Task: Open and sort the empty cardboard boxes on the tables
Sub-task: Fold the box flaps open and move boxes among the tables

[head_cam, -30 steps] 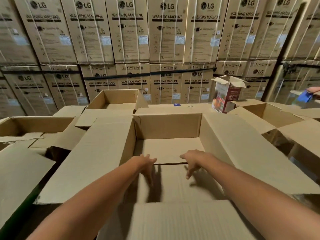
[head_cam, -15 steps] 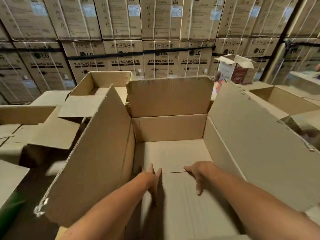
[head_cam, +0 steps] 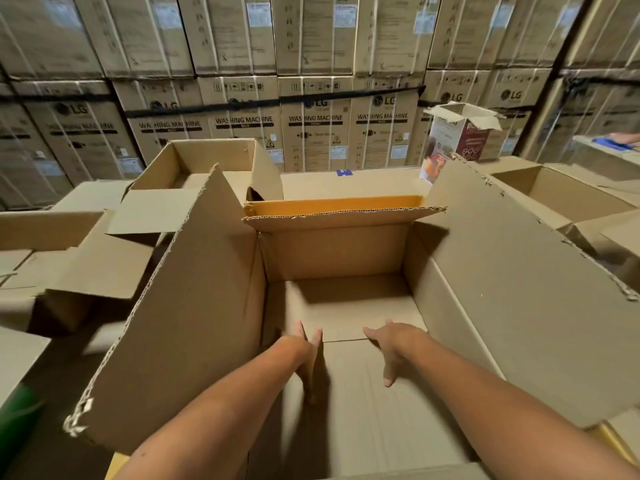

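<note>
A large empty cardboard box (head_cam: pixel 502 289) stands open right in front of me. Its left flap (head_cam: pixel 187 306) and right flap stand up at a slant, and the far flap (head_cam: pixel 339 216) tips inward over the opening. Both my arms reach down into it. My left hand (head_cam: pixel 306 348) presses the bottom panel with straight fingers near the seam in the floor. My right hand (head_cam: pixel 391 348) lies spread on the same panel, a little to the right. Neither hand grips anything.
Other open cardboard boxes crowd round: one behind at the left (head_cam: pixel 207 161), flattened ones at the left (head_cam: pixel 52 233), one at the right (head_cam: pixel 561 192). A small printed box (head_cam: pixel 464 133) stands at the back right. Stacked washing machine cartons (head_cam: pixel 311 123) wall off the back.
The box's side flaps rose from lying flat outward to standing up. The far flap stood up, then tipped inward. My hands stayed on the box floor, the fingers spreading flatter.
</note>
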Available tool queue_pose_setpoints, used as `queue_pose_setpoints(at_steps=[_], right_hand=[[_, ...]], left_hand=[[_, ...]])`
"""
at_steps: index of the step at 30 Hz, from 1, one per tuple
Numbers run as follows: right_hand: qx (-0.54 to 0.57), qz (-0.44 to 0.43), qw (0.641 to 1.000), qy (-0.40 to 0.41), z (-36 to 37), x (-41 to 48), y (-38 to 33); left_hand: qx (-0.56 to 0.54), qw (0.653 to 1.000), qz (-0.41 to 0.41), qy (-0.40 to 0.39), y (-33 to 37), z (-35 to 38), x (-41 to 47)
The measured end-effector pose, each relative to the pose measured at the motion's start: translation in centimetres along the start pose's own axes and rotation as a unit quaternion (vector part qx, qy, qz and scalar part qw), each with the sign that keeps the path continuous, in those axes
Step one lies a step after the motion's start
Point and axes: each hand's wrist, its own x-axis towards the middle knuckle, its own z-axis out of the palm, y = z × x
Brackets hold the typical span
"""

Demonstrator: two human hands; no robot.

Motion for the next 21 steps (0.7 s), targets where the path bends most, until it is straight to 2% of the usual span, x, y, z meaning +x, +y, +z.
queue_pose_setpoints(at_steps=[4,9,14,17,21], right_hand=[[0.045,-0.03,0.998,0.043,-1.6,-0.7,-0.7],[0.042,-0.028,0.982,0.183,-5.0,-3.1,-1.9],[0.033,-0.022,0.94,0.34,-13.0,-6.3,-0.5],[0.025,-0.008,0.933,0.36,-17.2,-6.7,0.4],[0.026,0.006,0.934,0.358,-19.7,-5.6,1.1]], left_hand=[[-0.055,0.996,0.032,0.06,-1.6,-2.2,-1.0],[-0.074,0.977,0.008,0.2,-3.4,-6.2,-3.9],[-0.037,0.936,-0.003,0.35,-6.1,-13.3,-8.4],[-0.004,0.923,-0.023,0.384,-7.7,-16.0,-8.5],[0.002,0.924,-0.026,0.381,-9.6,-18.2,-6.8]])
